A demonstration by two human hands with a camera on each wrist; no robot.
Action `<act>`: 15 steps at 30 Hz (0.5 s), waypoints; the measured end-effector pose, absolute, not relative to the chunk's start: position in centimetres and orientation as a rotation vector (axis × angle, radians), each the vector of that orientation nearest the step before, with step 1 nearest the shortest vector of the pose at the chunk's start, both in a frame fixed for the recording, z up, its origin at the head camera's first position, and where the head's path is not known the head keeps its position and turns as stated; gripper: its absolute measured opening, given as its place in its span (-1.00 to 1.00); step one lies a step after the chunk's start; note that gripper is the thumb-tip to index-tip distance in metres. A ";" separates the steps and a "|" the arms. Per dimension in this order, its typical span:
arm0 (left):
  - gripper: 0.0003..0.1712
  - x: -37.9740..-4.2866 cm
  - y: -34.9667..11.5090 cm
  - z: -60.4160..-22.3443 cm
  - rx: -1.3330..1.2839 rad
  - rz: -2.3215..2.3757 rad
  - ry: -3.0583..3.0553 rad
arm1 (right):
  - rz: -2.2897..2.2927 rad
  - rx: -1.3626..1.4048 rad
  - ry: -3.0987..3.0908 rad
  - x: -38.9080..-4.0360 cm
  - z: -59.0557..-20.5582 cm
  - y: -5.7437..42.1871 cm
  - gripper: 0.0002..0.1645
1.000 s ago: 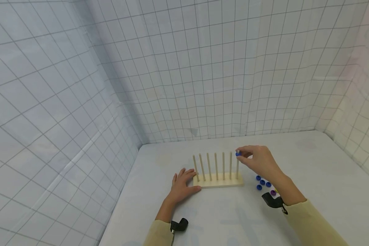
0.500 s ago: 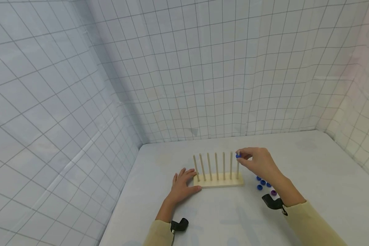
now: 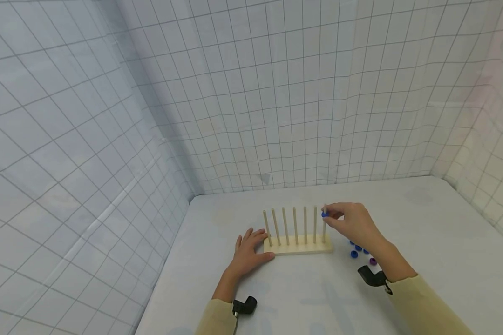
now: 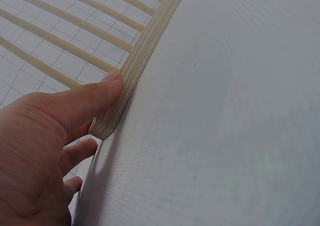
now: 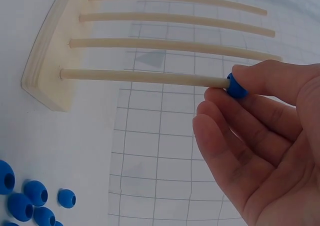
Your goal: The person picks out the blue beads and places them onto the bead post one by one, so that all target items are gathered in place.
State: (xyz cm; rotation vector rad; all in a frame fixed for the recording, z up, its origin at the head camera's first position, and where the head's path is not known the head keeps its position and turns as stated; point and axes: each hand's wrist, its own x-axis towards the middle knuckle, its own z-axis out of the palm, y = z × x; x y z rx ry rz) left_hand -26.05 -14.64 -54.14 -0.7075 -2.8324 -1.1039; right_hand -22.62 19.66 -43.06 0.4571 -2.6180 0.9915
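Note:
A pale wooden peg rack (image 3: pixel 302 247) stands on the table, its several thin rods upright in a row. My left hand (image 3: pixel 247 255) holds the left end of its base, thumb on the front edge (image 4: pixel 112 83) and other fingers behind. At the rightmost rod (image 5: pixel 145 77), my right hand (image 3: pixel 354 224) pinches a blue bead (image 5: pixel 236 88) between thumb and fingers. The bead is around the rod near its top, and the rod's tip shows above it in the head view. No other bead sits on the rods.
Loose blue beads (image 3: pixel 354 254) lie on the white table (image 3: pixel 302 288) right of the rack, partly hidden by my right forearm. Beside them is a purple bead (image 3: pixel 373 261). White grid-patterned cloth (image 3: pixel 268 116) hangs behind and along both sides.
My right hand has come down slightly, and the blue bead sits a little lower on the rightmost rod. The left hand and the rack have stayed in place.

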 end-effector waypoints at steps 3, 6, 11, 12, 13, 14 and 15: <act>-0.22 -26.1 -14.7 -54.2 -0.703 -1.095 -2.835 | 0.993 0.471 -2.617 -22.7 -43.3 19.7 -0.68; -0.21 -26.1 -14.7 -54.3 -0.700 -1.090 -2.838 | 0.992 0.469 -2.624 -22.8 -43.6 19.7 -0.70; -0.21 -26.2 -14.7 -54.4 -0.695 -1.085 -2.842 | 0.991 0.453 -2.637 -22.8 -44.0 19.7 -0.73; -0.21 -26.2 -14.7 -54.4 -0.692 -1.083 -2.844 | 0.994 0.456 -2.637 -22.8 -44.0 19.7 -0.73; -0.21 -26.2 -14.7 -54.4 -0.690 -1.079 -2.846 | 0.996 0.454 -2.637 -22.8 -44.1 19.7 -0.74; -0.21 -26.2 -14.7 -54.5 -0.689 -1.074 -2.848 | 0.999 0.453 -2.637 -22.7 -44.1 19.6 -0.74; -0.21 -26.2 -14.7 -54.5 -0.688 -1.072 -2.849 | 1.003 0.453 -2.636 -22.7 -44.2 19.6 -0.75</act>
